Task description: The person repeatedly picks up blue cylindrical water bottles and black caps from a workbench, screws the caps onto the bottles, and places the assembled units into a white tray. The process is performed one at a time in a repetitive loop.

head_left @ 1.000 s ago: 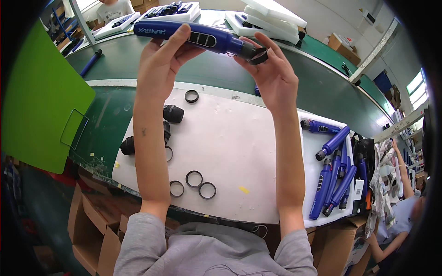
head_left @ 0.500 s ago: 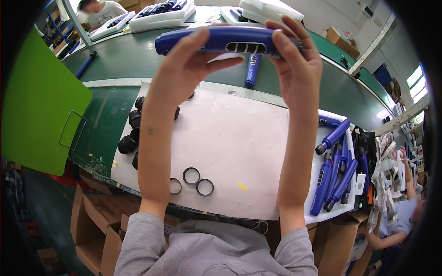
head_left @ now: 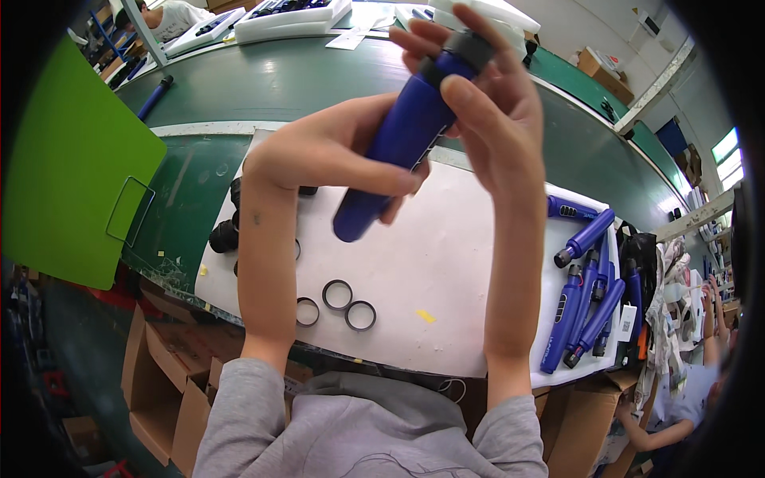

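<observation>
A blue cylindrical device (head_left: 402, 127) with a black collar and end is held up over the work surface. It tilts, its black end high on the right and its rounded blue end low on the left. My left hand (head_left: 343, 155) wraps its blue body, thumb across the lower part. At the top, my right hand (head_left: 498, 103) grips around the black end with thumb and fingers. Below on the white sheet (head_left: 430, 255) lie several thin black rings (head_left: 338, 308). Ribbed black parts (head_left: 224, 237) sit left, partly hidden by my left forearm.
At right, a white tray (head_left: 535, 350) holds several similar blue devices (head_left: 562, 319). Across the far side runs a green belt (head_left: 263, 84) with another blue device (head_left: 155, 97). White foam trays (head_left: 295, 25) stand beyond. A green panel (head_left: 80, 175) rises at left; cardboard boxes (head_left: 179, 350) stand below.
The blue device has swung from level to steeply tilted, its rounded end lowered toward me. My left hand has come down and right with it. The device on the belt behind is out of sight.
</observation>
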`<state>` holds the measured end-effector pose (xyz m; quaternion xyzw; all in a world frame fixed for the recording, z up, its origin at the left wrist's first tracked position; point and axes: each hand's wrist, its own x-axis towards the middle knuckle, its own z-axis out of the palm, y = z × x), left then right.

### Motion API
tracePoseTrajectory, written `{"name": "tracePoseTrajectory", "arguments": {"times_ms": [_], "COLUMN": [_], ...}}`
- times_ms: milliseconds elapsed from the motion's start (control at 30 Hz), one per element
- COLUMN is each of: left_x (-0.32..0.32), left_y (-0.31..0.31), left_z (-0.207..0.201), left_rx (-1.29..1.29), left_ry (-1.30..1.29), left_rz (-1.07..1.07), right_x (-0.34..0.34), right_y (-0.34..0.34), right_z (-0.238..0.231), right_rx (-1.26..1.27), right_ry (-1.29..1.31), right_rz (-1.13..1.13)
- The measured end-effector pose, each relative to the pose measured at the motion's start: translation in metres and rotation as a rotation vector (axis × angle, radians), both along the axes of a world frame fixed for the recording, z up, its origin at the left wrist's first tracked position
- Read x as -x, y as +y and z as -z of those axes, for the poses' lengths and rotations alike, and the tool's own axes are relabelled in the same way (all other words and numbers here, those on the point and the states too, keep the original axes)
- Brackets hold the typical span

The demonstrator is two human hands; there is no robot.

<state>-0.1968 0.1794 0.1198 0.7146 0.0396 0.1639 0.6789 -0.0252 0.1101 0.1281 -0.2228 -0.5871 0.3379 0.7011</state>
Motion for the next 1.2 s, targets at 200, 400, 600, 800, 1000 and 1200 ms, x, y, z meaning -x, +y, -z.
{"name": "tracePoseTrajectory", "arguments": {"times_ms": [200, 400, 600, 800, 1000, 1200], "left_x": [-0.009, -0.014, -0.024, -0.038, -0.043, -0.053], "left_y": [-0.001, 0.000, -0.008, -0.009, -0.014, -0.017], "left_z": [-0.004, -0.004, -0.003, 0.003, 0.005, 0.005], "left_rx": [-0.039, -0.073, -0.114, -0.096, -0.035, -0.044], "left_ry": [-0.089, -0.316, -0.292, -0.285, -0.242, -0.260], "left_rz": [-0.274, -0.388, -0.354, -0.357, -0.338, -0.293], "right_x": [0.003, 0.026, 0.074, 0.069, 0.027, -0.049], "right_y": [0.031, 0.058, 0.047, 0.063, 0.086, 0.051], "right_z": [0.031, 0.100, 0.168, 0.188, 0.151, 0.054], "right_rx": [0.037, 0.159, -0.024, 0.165, 0.153, 0.077], "right_ry": [0.134, -0.254, -0.985, -0.983, -0.226, 0.360], "right_rz": [-0.136, 0.018, 0.296, 0.265, 0.475, 0.550]}}
